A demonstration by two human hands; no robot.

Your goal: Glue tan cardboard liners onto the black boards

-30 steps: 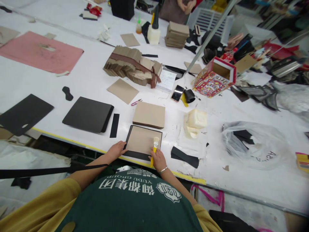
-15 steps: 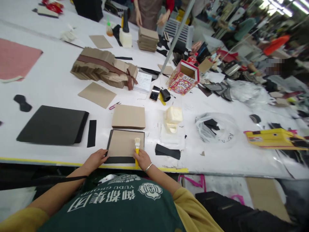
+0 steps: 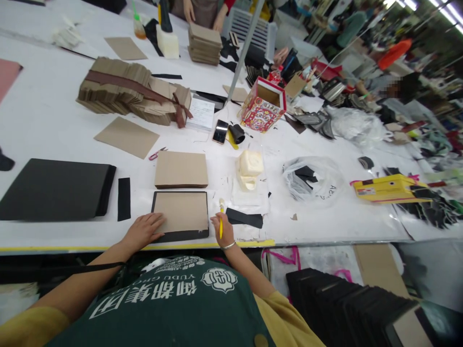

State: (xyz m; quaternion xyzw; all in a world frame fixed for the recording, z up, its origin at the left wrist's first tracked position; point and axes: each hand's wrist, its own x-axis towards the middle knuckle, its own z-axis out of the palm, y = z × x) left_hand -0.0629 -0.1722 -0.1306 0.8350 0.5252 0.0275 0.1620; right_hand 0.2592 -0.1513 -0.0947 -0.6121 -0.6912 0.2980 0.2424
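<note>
A tan board [image 3: 184, 211] lies on a black sheet [image 3: 186, 235] near the table's front edge, with black showing along its margins. My left hand [image 3: 146, 230] rests flat on the lower left corner of the two, fingers spread. Just right of the board, my right hand [image 3: 224, 231] is closed round a yellow-handled brush [image 3: 221, 221], bristles pointing away from me. Behind the board sits a stack of tan boards [image 3: 181, 168]. The cream glue container [image 3: 250, 166] stands on a white sheet, with black strips [image 3: 245, 218] in front of it.
Black sheets [image 3: 58, 188] are stacked at the left beside a black strip [image 3: 124, 198]. Farther back are a tied bundle of boards [image 3: 126, 91], a phone [image 3: 220, 131] and a red patterned box [image 3: 263, 106]. A plastic bag [image 3: 314, 179] and yellow box [image 3: 387, 188] lie to the right.
The brush and my right hand have moved right, off the board. My left hand has shifted from the board's left edge onto its lower left corner. The camera view has swung right.
</note>
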